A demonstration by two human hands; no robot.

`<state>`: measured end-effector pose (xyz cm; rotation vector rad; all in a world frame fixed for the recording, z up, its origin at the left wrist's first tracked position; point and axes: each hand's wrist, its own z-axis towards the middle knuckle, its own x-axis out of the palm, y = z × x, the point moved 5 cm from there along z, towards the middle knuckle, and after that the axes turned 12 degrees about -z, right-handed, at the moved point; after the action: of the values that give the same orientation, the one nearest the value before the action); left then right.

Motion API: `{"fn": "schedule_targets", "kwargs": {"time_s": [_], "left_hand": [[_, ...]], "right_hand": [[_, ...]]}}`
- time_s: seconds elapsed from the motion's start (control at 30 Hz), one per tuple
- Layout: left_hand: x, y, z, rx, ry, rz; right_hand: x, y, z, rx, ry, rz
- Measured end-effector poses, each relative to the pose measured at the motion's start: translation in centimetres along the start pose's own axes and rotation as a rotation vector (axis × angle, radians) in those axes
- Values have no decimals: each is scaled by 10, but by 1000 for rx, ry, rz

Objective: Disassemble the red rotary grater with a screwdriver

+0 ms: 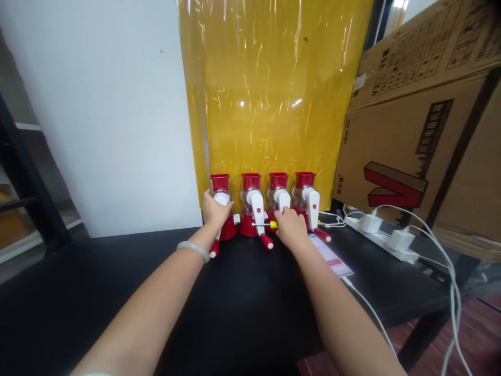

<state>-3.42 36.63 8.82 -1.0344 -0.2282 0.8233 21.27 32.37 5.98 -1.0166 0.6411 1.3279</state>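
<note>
Several red and white rotary graters stand upright in a row at the back of the black table. My left hand is wrapped around the front of the leftmost rotary grater, thumb and fingers on either side of its white hub. Its red crank knob shows below my wrist. In my right hand is a screwdriver with a yellow grip, its thin shaft pointing left across the crank of the second rotary grater. That hand partly hides the third rotary grater. The rightmost rotary grater stands just beyond.
A phone with a lit screen lies to the right, a cable plugged in. Behind it is a power strip with white chargers and loose cords. A large cardboard box stands at right. Yellow plastic sheeting hangs behind the graters.
</note>
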Motion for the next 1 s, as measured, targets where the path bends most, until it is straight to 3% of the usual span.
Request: {"fn": "schedule_targets", "kwargs": {"time_s": [0.33, 0.53, 0.7, 0.77, 0.87, 1.0], "left_hand": [[-37, 21, 16, 24, 58, -55], [-56, 35, 8, 45, 13, -238], [-64, 55, 6, 49, -56, -360], [-69, 65, 7, 45, -105, -356], [-79, 71, 6, 64, -172, -347], [-91, 62, 1, 127, -230, -306]], "right_hand": [[-8, 7, 1, -7, -85, 63], [-27, 15, -5, -22, -282, 156], [-40, 39, -20, -55, -421, 398], [-39, 50, -27, -96, -376, 559], [-30, 72, -34, -255, -159, 790], [-18, 90, -41, -450, 61, 831]]}}
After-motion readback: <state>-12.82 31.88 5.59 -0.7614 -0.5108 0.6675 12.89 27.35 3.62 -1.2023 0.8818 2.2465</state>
